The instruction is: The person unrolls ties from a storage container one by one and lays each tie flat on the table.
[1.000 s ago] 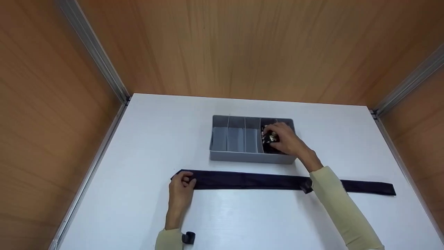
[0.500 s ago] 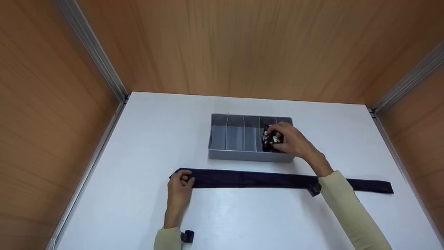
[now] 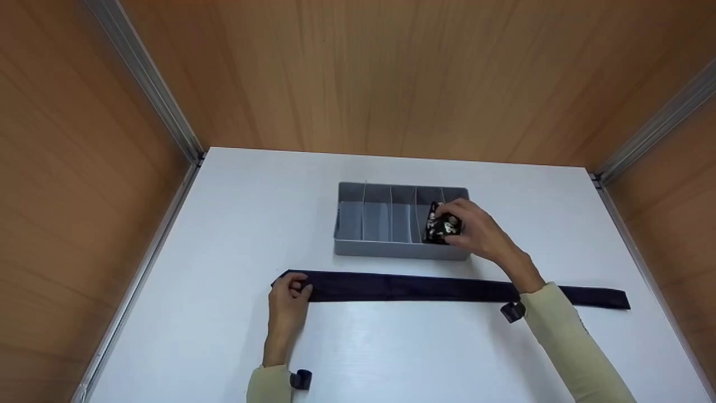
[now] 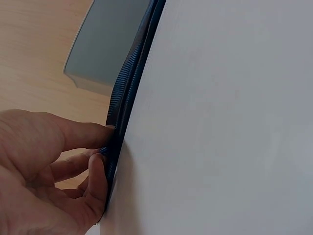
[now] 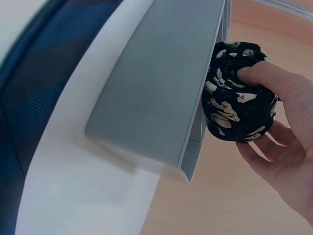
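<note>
In the head view, my right hand [image 3: 478,232] grips a rolled-up floral necktie [image 3: 442,226] at the right part of the grey divided box [image 3: 400,249]. The roll is black with cream flowers and overlaps the two rightmost compartments. Seen in the right wrist view, the roll [image 5: 237,98] bulges out past the box's rim, thumb on its coiled end and fingers on the opposite side. A navy striped necktie [image 3: 403,287] lies stretched flat across the table in front of the box. My left hand [image 3: 289,302] pinches its wide left end with bent fingers [image 4: 88,137].
A white table [image 3: 391,347] carries everything. Brown wood-grain panels [image 3: 391,78] with metal corner rails [image 3: 151,78] stand behind it and at both sides. The right sleeve [image 3: 570,336] crosses over the navy necktie's narrower part. Three left compartments [image 3: 377,221] of the box show bare floors.
My right hand has shifted the floral roll rightward, from the fourth compartment to across the divider beside it. My left hand stays at the navy necktie's end. The head view drifts slightly.
</note>
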Demonstrator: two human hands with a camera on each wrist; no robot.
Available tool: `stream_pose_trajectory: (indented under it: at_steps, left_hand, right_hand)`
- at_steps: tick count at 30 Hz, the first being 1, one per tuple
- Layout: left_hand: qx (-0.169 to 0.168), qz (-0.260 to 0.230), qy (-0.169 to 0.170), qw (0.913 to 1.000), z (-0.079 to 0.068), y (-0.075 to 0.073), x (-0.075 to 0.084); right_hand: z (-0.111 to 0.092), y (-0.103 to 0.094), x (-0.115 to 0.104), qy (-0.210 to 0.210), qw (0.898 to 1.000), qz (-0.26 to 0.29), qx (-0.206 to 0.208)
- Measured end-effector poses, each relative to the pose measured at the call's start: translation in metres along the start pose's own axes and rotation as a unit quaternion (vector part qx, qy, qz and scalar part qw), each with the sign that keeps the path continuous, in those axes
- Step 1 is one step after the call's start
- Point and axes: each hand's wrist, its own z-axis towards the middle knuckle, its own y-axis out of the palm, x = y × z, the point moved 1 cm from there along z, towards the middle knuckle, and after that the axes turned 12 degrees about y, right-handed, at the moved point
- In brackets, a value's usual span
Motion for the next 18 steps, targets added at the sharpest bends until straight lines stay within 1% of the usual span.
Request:
stream_pose_trajectory:
  at_steps: [4, 8, 18]
  left_hand:
    - [-0.001, 0.002, 0.002, 1.0000, 0.000, 0.000, 0.000]
    - [-0.001, 0.000, 0.001, 1.0000, 0.001, 0.000, 0.001]
    - [-0.002, -0.004, -0.005, 1.0000, 0.002, 0.000, 0.003]
  right_hand:
    - [-0.004, -0.003, 0.000, -0.015, 1.000, -0.003, 0.020]
    - [-0.007, -0.006, -0.001, -0.022, 0.999, -0.006, 0.032]
    - [-0.016, -0.011, -0.005, -0.009, 0.999, -0.005, 0.034]
